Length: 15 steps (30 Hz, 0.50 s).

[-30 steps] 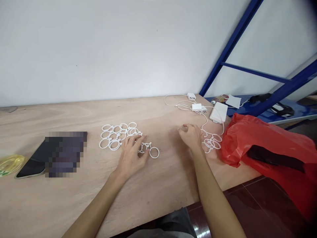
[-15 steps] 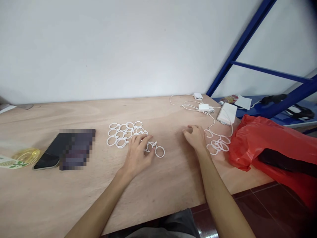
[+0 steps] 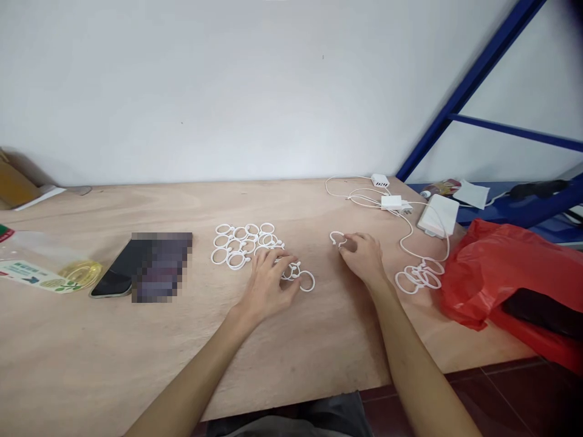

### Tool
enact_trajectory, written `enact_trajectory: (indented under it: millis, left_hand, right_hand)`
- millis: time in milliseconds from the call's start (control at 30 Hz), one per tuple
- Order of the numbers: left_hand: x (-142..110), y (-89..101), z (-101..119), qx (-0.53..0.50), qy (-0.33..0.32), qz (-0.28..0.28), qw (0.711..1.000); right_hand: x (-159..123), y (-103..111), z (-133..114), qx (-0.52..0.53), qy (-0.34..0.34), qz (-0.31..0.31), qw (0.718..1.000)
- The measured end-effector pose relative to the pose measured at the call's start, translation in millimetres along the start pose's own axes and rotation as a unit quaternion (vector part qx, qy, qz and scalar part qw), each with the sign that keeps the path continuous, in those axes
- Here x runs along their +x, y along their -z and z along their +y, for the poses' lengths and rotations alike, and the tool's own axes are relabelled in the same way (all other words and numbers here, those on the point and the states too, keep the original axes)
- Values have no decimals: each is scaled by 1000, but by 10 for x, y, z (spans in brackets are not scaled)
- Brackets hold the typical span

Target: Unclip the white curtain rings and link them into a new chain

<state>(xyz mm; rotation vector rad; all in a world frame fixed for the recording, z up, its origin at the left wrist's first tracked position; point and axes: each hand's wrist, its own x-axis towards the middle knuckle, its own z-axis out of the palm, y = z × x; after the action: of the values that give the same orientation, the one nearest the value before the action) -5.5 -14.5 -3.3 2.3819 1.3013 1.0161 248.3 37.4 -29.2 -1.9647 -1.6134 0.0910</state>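
Observation:
Between the thumb and fingertips of my right hand is a white curtain ring, its loop pointing left, low over the wooden table or on it. My left hand hovers over the near right end of a cluster of similar rings; its fingers are curved and apart, and some rings are partly hidden under them. One loose-looking ring lies just right of my left thumb. A smaller pile of rings rests to the right of my right forearm.
Left on the table are a black phone, a blurred-out item and a clear bag with yellow coils. To the right lie white chargers with cables, a white box and a red plastic bag. Behind stands a blue frame.
The view has turned left, shifting the scene rightward. My right hand has come slightly left over the table, and a ring now shows in its fingers. My left hand stays over the cluster.

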Motion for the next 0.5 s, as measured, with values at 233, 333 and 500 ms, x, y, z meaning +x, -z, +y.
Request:
enact_trajectory:
  millis: [233, 333, 500]
  left_hand:
    - [10, 16, 1, -9, 1, 9, 1000]
    - [13, 7, 0, -24, 14, 20, 999]
    - [8, -10, 11, -59, 62, 29, 996]
  right_hand:
    - [-47, 3, -188, 92, 31, -11, 995]
    - [-92, 24, -358, 283, 59, -66, 955]
    - [-250, 106, -647, 498, 18, -247, 831]
